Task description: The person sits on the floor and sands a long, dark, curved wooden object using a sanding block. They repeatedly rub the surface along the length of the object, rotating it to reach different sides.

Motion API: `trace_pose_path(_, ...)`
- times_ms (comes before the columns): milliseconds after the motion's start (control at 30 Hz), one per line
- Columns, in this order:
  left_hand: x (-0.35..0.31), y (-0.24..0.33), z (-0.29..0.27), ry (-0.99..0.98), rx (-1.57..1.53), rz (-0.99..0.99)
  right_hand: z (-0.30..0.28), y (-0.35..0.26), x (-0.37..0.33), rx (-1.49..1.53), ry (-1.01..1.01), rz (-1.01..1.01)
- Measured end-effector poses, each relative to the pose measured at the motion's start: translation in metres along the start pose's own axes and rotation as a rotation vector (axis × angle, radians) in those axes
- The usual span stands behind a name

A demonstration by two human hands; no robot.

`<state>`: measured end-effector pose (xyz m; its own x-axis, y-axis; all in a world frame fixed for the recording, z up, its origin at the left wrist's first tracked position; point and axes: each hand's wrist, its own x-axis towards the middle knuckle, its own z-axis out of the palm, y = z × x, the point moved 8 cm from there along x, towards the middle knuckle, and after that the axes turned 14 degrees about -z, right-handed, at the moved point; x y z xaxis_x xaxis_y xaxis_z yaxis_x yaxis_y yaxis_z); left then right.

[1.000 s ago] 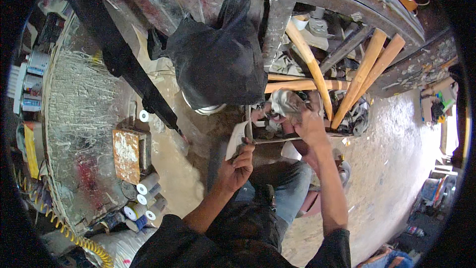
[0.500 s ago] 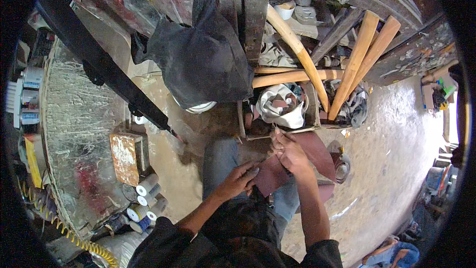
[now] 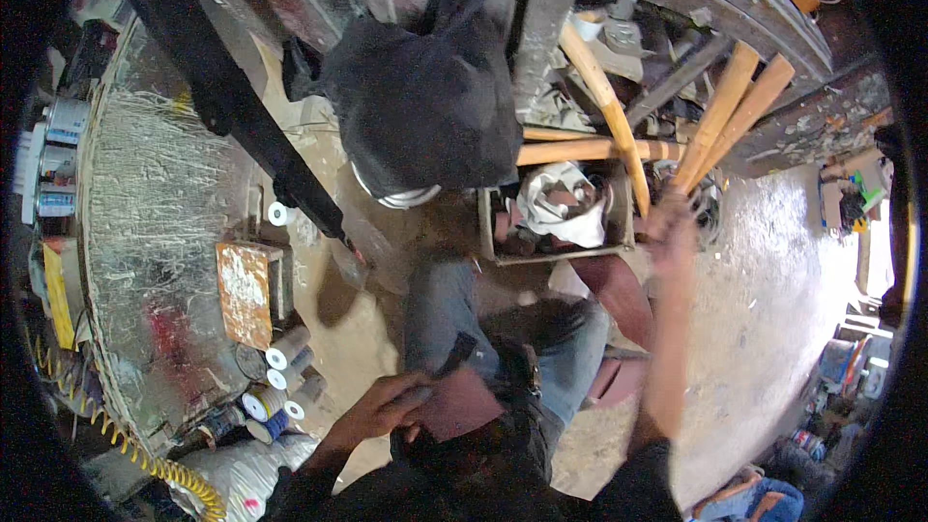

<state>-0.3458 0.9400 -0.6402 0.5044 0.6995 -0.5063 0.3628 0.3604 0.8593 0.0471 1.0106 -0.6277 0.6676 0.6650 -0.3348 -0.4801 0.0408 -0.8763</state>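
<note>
My left hand [image 3: 389,406] is closed on the edge of a flat maroon sheet [image 3: 466,404], leather-like, held low over my lap. A narrow dark strip [image 3: 458,352] shows just above that sheet; I cannot tell what it is. Stretched forward, my right hand [image 3: 669,228] is smeared by motion beside the lower ends of the pale wooden sticks [image 3: 717,121]. Whether it holds anything cannot be made out. Another maroon piece [image 3: 619,298] lies by my right knee, and one more [image 3: 619,382] sits lower beside my right leg.
Ahead stands a scrap box [image 3: 561,258] with a white bag [image 3: 570,208] in it. A black-covered object [image 3: 425,106] rises in front. To the left are a worn bench top [image 3: 164,261], a dark beam [image 3: 227,92], a paint-stained block [image 3: 244,295] and several thread spools [image 3: 275,379].
My right hand has left the maroon sheet and moved forward and right toward the sticks. My left hand has drawn the sheet down and left, nearer my body. The view has shifted slightly.
</note>
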Motion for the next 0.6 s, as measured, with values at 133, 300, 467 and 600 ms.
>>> trace_pose_path(133,-0.004,-0.023,-0.009,-0.065,-0.559,-0.272,0.015,-0.019,-0.037,-0.552,-0.333,-0.29)
trace_pose_path(300,0.029,0.006,0.006,-0.119,-0.775,-0.057,0.006,0.047,-0.042,-1.559,-0.594,-0.59)
trace_pose_path(467,0.041,0.036,0.025,-0.104,-0.515,0.042,0.025,0.064,-0.189,-0.42,-1.159,0.178)
trace_pose_path(600,0.035,0.044,0.071,-0.37,-0.268,0.066,0.01,0.031,-0.2,-0.445,-0.288,-0.286)
